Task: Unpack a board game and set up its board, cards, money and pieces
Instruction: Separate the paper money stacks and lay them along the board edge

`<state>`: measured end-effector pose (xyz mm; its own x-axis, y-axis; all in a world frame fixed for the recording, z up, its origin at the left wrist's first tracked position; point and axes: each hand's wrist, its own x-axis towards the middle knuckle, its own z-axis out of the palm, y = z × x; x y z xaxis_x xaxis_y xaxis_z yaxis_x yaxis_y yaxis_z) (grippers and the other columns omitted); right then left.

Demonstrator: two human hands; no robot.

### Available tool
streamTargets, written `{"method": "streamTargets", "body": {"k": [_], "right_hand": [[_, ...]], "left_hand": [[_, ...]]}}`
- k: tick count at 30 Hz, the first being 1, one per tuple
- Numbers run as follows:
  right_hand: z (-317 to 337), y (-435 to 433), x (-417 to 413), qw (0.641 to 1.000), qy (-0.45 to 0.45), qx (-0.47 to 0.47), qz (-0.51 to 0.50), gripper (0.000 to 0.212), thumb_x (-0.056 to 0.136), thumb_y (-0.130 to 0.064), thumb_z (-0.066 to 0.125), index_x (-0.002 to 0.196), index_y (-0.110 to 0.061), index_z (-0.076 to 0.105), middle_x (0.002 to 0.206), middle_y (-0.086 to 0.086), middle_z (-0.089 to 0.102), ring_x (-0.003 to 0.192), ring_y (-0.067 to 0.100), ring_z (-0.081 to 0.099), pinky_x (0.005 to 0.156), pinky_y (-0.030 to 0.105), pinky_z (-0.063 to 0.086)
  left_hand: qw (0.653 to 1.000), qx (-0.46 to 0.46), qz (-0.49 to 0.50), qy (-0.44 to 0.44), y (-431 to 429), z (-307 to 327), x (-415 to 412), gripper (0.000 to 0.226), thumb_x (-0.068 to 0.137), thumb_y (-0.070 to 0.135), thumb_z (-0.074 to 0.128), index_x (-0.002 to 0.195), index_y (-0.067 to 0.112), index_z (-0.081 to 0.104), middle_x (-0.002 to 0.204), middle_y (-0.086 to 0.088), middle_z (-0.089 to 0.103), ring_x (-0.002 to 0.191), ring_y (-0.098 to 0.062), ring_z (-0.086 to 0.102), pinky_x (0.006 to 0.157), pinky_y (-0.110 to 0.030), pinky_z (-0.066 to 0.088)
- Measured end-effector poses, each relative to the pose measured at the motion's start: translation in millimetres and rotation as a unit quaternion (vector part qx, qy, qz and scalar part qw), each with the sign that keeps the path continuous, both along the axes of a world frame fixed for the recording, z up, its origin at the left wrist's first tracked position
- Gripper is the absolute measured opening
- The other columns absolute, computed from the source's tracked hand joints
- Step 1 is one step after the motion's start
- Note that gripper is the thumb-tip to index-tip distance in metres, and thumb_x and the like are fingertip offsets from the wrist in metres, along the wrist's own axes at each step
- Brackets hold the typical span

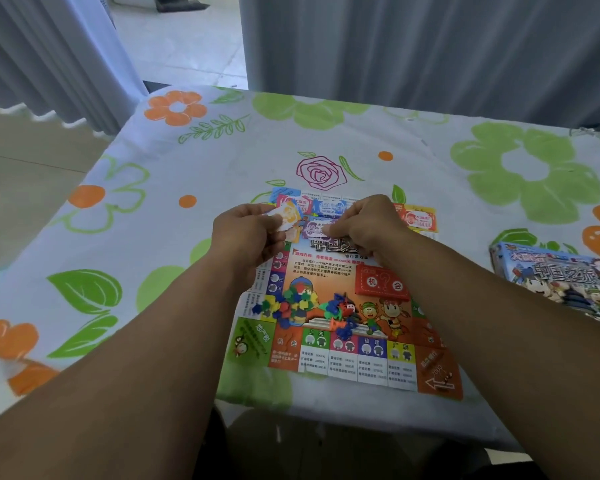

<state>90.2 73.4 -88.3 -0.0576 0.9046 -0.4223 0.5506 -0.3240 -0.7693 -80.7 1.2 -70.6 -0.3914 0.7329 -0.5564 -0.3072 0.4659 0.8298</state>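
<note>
At the printed board's (371,358) far edge, my right hand (364,226) pinches a crosswise purple paper banknote (313,227); left hand (246,237) grips orange notes (288,213).

Game box (565,285) cropped (right edge)

A table under a flowered cloth (326,133) stands before grey curtains (430,46) and a pale tiled floor (25,161).

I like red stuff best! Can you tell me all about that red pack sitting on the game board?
The red pack looks like a small stack of cards. Its top has a dotted border, a question mark and two white-circled characters. It lies flat, slightly askew, on the board's orange middle, right of centre. No hand touches it.
</note>
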Motion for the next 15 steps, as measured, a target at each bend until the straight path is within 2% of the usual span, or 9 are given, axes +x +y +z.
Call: {"method": "streamTargets", "body": {"k": [3, 4, 6, 8, 11, 15], "right_hand": [[-1, 3, -1, 0.999, -0.038, 0.028, -0.01, 0.036, 0.07, -0.02, 0.091, 0.087, 0.001, 0.068, 0.082, 0.014, 0.068, 0.064, 0.023, 0.058, 0.063, 0.037, 0.052], [1, 3, -2, 0.999, -0.021, 0.041, -0.011, 0.033, 0.073, -0.02, 0.089, 0.086, 0.002, 0.067, 0.082, 0.015, 0.068, 0.059, 0.021, 0.056, 0.059, 0.035, 0.05], [7, -1, -5, 0.997, 0.066, 0.047, -0.003, 0.034, 0.082, -0.023, 0.082, 0.09, 0.005, 0.064, 0.077, 0.017, 0.061, 0.048, 0.016, 0.045, 0.045, 0.026, 0.039], [16, -7, -11, 0.99, 0.131, 0.037, 0.032, 0.04, 0.087, -0.03, 0.077, 0.096, 0.006, 0.064, 0.075, 0.014, 0.058, 0.045, 0.014, 0.045, 0.041, 0.023, 0.035], [21, -15, -20, 0.988, 0.124, 0.04, 0.086, 0.036, 0.085, -0.031, 0.079, 0.095, 0.001, 0.066, 0.063, 0.003, 0.062, 0.039, 0.007, 0.049, 0.041, 0.024, 0.041], [17, -18, -29, 0.986, 0.133, 0.023, 0.102, 0.024, 0.086, -0.015, 0.078, 0.091, 0.004, 0.066, 0.058, 0.009, 0.058, 0.038, 0.008, 0.049, 0.041, 0.024, 0.043]], "left_hand": [[1.0, -0.001, -0.023, -0.001, -1, 1, 0, 0.019, 0.092, 0.004, 0.066, 0.11, 0.009, 0.065, 0.086, -0.012, 0.07, 0.063, -0.016, 0.062, 0.057, -0.026, 0.057], [1.0, 0.0, -0.03, -0.001, -2, 1, 1, 0.019, 0.092, 0.004, 0.066, 0.11, 0.008, 0.064, 0.084, -0.012, 0.069, 0.061, -0.016, 0.061, 0.055, -0.025, 0.056], [0.999, 0.002, -0.042, 0.001, -3, 2, 2, 0.019, 0.092, 0.004, 0.066, 0.111, 0.007, 0.064, 0.082, -0.012, 0.069, 0.059, -0.015, 0.06, 0.053, -0.024, 0.055], [0.999, 0.0, -0.049, 0.002, -4, 4, 1, 0.018, 0.092, 0.005, 0.067, 0.109, 0.006, 0.064, 0.08, -0.012, 0.07, 0.058, -0.015, 0.06, 0.053, -0.025, 0.055], [0.998, -0.004, -0.054, -0.005, -7, 5, -2, 0.017, 0.091, 0.006, 0.067, 0.108, 0.005, 0.065, 0.075, -0.01, 0.07, 0.057, -0.014, 0.061, 0.053, -0.025, 0.055], [0.998, -0.01, -0.061, -0.016, -13, 5, -9, 0.017, 0.091, 0.008, 0.068, 0.108, 0.006, 0.066, 0.073, -0.009, 0.072, 0.058, -0.015, 0.066, 0.06, -0.028, 0.059]]}}
